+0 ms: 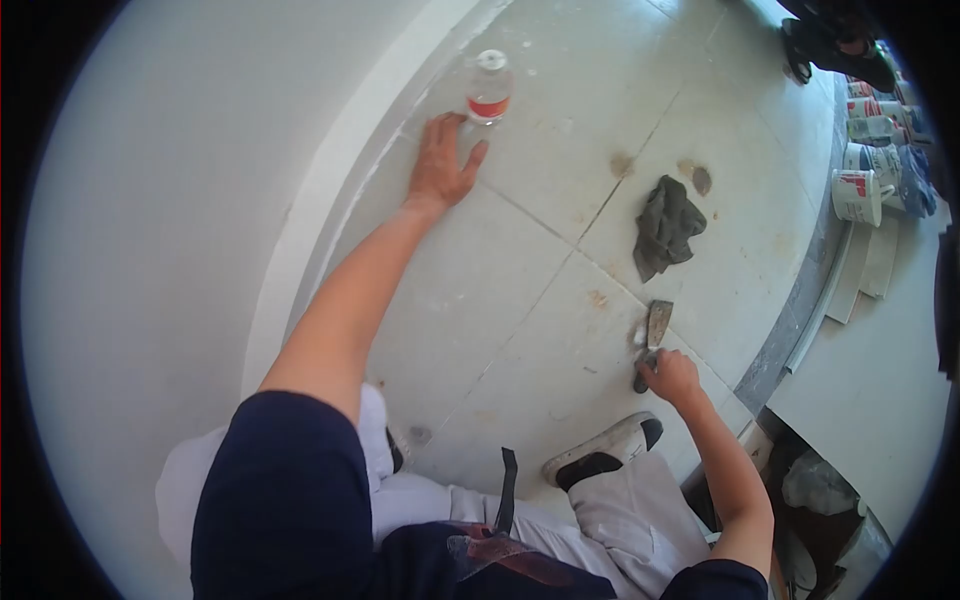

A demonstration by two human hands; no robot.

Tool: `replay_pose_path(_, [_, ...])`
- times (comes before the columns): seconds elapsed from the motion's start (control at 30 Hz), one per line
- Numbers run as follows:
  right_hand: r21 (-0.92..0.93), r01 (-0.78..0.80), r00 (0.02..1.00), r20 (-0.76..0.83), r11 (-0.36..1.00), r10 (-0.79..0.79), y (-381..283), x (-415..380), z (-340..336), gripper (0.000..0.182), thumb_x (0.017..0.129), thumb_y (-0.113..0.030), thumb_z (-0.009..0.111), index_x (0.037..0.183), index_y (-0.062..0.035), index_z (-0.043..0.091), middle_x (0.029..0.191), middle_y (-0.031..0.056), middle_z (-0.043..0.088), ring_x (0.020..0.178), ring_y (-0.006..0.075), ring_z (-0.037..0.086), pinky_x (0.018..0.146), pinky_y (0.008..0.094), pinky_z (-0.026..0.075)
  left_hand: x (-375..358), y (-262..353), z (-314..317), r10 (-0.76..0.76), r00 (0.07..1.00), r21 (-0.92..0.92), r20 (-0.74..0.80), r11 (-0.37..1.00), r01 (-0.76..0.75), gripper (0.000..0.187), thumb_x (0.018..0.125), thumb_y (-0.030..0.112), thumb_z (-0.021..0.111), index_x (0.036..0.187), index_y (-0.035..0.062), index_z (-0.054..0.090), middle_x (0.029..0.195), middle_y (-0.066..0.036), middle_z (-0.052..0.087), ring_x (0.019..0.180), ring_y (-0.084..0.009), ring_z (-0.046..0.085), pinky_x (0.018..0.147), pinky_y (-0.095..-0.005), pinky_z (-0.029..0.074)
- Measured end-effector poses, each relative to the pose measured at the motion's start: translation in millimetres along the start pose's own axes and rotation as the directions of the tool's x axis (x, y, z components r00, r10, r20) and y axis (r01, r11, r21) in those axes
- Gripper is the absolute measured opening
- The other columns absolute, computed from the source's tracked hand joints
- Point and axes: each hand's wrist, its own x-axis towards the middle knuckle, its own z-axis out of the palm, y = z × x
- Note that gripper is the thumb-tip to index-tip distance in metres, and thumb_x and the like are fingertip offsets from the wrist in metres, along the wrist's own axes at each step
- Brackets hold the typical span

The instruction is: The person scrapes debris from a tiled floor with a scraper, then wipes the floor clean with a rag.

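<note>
My left hand (441,168) reaches out over the tiled floor with its fingers apart and nothing in them. Just past its fingertips stands a clear plastic bottle (490,88) with a white cap and a red label, close to the wall. Lower right, the fingers of my right hand (672,377) are closed round the dark handle of a putty knife (658,322). Its stained blade points away from me, low over the tiles. A crumpled dark grey rag (666,226) lies on the floor beyond the blade.
A white wall (170,220) runs along my left. Paint buckets (857,196) and boards (862,262) stand at the right. Another person's foot in a dark shoe (846,52) shows at top right. My own shoe (606,449) is below the putty knife.
</note>
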Motion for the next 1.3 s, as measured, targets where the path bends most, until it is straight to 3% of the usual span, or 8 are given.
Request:
replay_pose_path(0.17, [-0.062, 0.109, 0.993, 0.057, 0.992, -0.106, 10.5, 19.9, -9.1, 0.049, 0.088, -0.044, 0.073, 0.095, 0.0042, 0.072, 0.092, 0.0292, 0.072, 0.091, 0.0498, 0.071, 0.083, 0.0534, 0.059, 11.0, 42.0, -38.9, 0.005, 0.999, -0.024, -0.031, 1.0, -0.006, 0.043, 0.097, 0.031, 0.07, 0.128, 0.004, 0.058, 0.129, -0.019, 0.06, 0.124, -0.0416, 0.055, 0.105, -0.0511, 0.045])
replay_pose_path(0.27, [-0.11, 0.203, 0.976, -0.058, 0.973, -0.21, -19.8, -3.0, -82.9, 0.043, 0.092, -0.037, 0.07, 0.106, 0.0035, 0.064, 0.091, 0.0292, 0.07, 0.089, 0.0488, 0.068, 0.083, 0.0556, 0.055, 49.8, 45.3, -81.7, 0.195, 0.942, -0.177, 0.272, 0.973, -0.15, 0.031, 0.098, 0.027, 0.07, 0.12, 0.0058, 0.064, 0.11, -0.014, 0.07, 0.1, -0.0332, 0.067, 0.09, -0.0447, 0.053])
replay_pose_path(0.37, [-0.138, 0.349, 0.932, -0.056, 0.927, -0.359, -54.1, -45.3, -176.1, 0.027, 0.099, -0.024, 0.062, 0.105, 0.0024, 0.057, 0.086, 0.0301, 0.067, 0.088, 0.0496, 0.065, 0.08, 0.058, 0.051, 97.5, 56.4, -139.2, 0.402, 0.605, -0.184, 0.687, 0.902, -0.391, 0.027, 0.099, 0.025, 0.066, 0.12, 0.0081, 0.065, 0.104, -0.014, 0.072, 0.092, -0.0326, 0.07, 0.084, -0.0449, 0.055])
replay_pose_path(0.5, [-0.199, 0.51, 0.817, -0.194, 0.837, -0.543, -83.9, -71.1, -233.6, 0.026, 0.104, -0.02, 0.057, 0.119, 0.0008, 0.059, 0.089, 0.0266, 0.067, 0.09, 0.0473, 0.065, 0.081, 0.0557, 0.05, 140.5, 138.9, -246.6, 0.058, 0.292, 0.103, 0.955, 0.855, -0.508, 0.031, 0.104, 0.028, 0.062, 0.118, 0.0018, 0.07, 0.111, -0.02, 0.074, 0.104, -0.0364, 0.071, 0.091, -0.0471, 0.054])
replay_pose_path(0.8, [-0.223, 0.489, 0.699, -0.478, 0.843, -0.532, -191.2, 52.8, -211.3, 0.024, 0.103, -0.027, 0.058, 0.114, -0.0115, 0.073, 0.09, 0.0224, 0.073, 0.086, 0.0451, 0.069, 0.078, 0.0548, 0.055, 37.1, 81.8, -246.3, 0.205, 0.584, 0.114, 0.786, 0.88, -0.462, 0.021, 0.102, 0.021, 0.063, 0.119, 0.0087, 0.065, 0.104, -0.013, 0.07, 0.092, -0.0306, 0.069, 0.083, -0.0445, 0.055])
replay_pose_path(0.93, [-0.186, 0.556, 0.647, -0.514, 0.81, -0.562, -229.7, 100.1, -192.9, 0.024, 0.101, -0.024, 0.058, 0.111, -0.0107, 0.074, 0.089, 0.0224, 0.073, 0.089, 0.0444, 0.071, 0.081, 0.0546, 0.056, -14.3, 64.5, -239.5, -0.033, 0.322, 0.152, 0.946, 0.924, -0.352, 0.026, 0.097, 0.026, 0.066, 0.118, 0.0096, 0.069, 0.105, -0.014, 0.072, 0.101, -0.036, 0.07, 0.087, -0.049, 0.055])
replay_pose_path(1.17, [-0.273, 0.511, 0.729, -0.366, 0.815, -0.579, -246.9, 52.5, -172.4, 0.019, 0.093, -0.015, 0.061, 0.088, -0.0011, 0.074, 0.09, 0.0232, 0.074, 0.087, 0.0414, 0.074, 0.076, 0.0505, 0.059, -68.2, 55.2, -249.4, 0.008, 0.217, 0.051, 0.976, 0.963, -0.263, 0.021, 0.098, 0.02, 0.067, 0.115, 0.0071, 0.068, 0.104, -0.013, 0.071, 0.1, -0.0359, 0.068, 0.086, -0.0483, 0.054])
replay_pose_path(1.3, [-0.288, 0.489, 0.795, -0.241, 0.823, -0.557, -242.5, 22.2, -177.6, 0.02, 0.095, -0.015, 0.059, 0.103, -0.0029, 0.073, 0.088, 0.0265, 0.072, 0.084, 0.0443, 0.073, 0.075, 0.0527, 0.059, -67.4, 44.0, -257.9, -0.014, 0.211, 0.076, 0.977, 0.954, -0.29, 0.021, 0.099, 0.019, 0.066, 0.115, 0.0067, 0.068, 0.106, -0.013, 0.071, 0.101, -0.0352, 0.068, 0.087, -0.0481, 0.054])
